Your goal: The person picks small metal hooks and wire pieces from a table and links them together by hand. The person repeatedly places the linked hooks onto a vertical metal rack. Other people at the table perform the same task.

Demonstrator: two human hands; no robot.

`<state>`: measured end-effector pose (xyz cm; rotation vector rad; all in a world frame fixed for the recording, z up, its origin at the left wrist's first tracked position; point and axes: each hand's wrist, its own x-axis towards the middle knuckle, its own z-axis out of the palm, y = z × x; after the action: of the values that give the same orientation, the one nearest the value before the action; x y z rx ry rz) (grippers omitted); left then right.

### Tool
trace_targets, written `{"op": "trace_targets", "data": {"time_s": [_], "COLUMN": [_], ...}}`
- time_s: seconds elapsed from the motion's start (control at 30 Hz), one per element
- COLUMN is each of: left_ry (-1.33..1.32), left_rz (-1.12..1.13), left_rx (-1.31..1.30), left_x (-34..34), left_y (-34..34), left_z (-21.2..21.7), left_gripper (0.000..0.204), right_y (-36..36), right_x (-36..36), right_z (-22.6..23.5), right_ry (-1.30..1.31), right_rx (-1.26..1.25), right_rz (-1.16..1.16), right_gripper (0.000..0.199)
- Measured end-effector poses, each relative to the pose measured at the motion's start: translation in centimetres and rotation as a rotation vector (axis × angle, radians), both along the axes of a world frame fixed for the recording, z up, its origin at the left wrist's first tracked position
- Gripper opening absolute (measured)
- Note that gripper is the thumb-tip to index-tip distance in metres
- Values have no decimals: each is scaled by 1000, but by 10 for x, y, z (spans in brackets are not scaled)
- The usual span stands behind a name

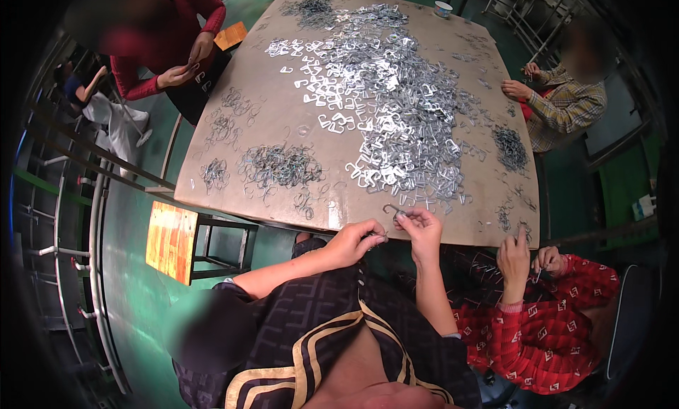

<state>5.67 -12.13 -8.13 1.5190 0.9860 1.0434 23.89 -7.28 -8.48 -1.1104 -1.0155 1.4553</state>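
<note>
My left hand [355, 240] and my right hand [421, 228] meet at the near edge of the brown table [269, 98]. Together they pinch a small bent wire hook [392, 211] between the fingertips. Just beyond my hands lies a large heap of shiny flat metal clips [396, 112]. A darker pile of wire hooks [279, 165] lies to the left of it on the table.
A person in red [552, 317] works at my right, another in red sits at the far left [170, 41], and one in plaid sits at the right [566, 105]. A wooden stool [173, 240] stands left of me. Metal racks line the left side. A small cup [443, 9] sits at the far edge.
</note>
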Motion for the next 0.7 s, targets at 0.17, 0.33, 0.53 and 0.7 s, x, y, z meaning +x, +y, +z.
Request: {"op": "trace_targets", "data": {"time_s": [0.17,0.33,0.53,0.7], "left_ry": [50,84,122,687], "left_rz": [5,109,-2,429], "left_rx": [-62,30,46,292], "left_x": [-3,2,-12,-78], "left_y": [1,-2,4,57], "left_z": [0,-5,4,-24], "left_gripper": [9,10,9,17], "right_y": [-26,-40,-46,-50], "right_x": [-11,-22,-18,-12], "right_z": [4,10,16,18], "right_ry": [-32,-234,-393,-451], "right_rx": [49,296,410,435], "right_rz": [52,-40,-63,-107], "right_gripper": [10,10,9,10]}}
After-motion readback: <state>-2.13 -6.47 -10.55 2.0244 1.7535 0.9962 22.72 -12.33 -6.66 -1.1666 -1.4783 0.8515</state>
